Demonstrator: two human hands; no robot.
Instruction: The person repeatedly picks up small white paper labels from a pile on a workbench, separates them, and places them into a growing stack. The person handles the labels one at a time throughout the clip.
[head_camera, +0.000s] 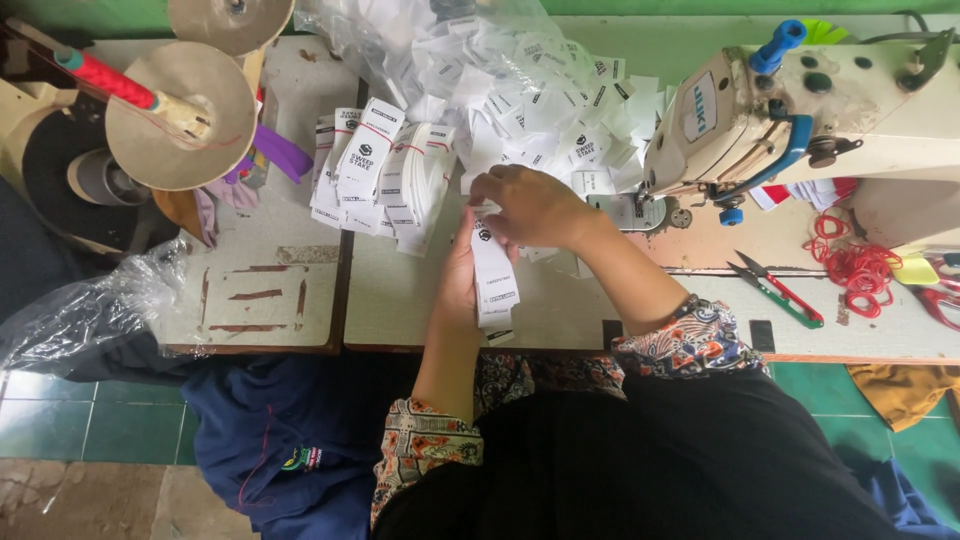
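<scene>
- The left hand (458, 285) is gripping a stack of white printed labels (493, 280), fingers closed around it, holding it above the near part of the bench (400, 300).
- The right hand (535, 205) is resting on the top end of that same stack, fingertips pinched on the uppermost label; the two hands are meeting at the stack.
- Judged step: the labels are being gathered and squared into one even stack.
- Judged next move: it is calling for a firm hold by the left hand while the right hand is reaching into the loose heap of labels (560, 120) just beyond, lifting pieces without upsetting the stack.
- Bundled label stacks (375, 170) are lying on the bench to the left of the hands, some bound with thin red bands.
- A clear plastic bag (420, 40) is lying open at the far edge, with more white labels spilling out of it.
- A second clear plastic bag (90, 300) is hanging off the left edge; its contents cannot be told.
- A sewing machine (800, 110) is standing at the right, with thread snips (780, 290) and red rubber bands (855, 265) lying near it.
</scene>
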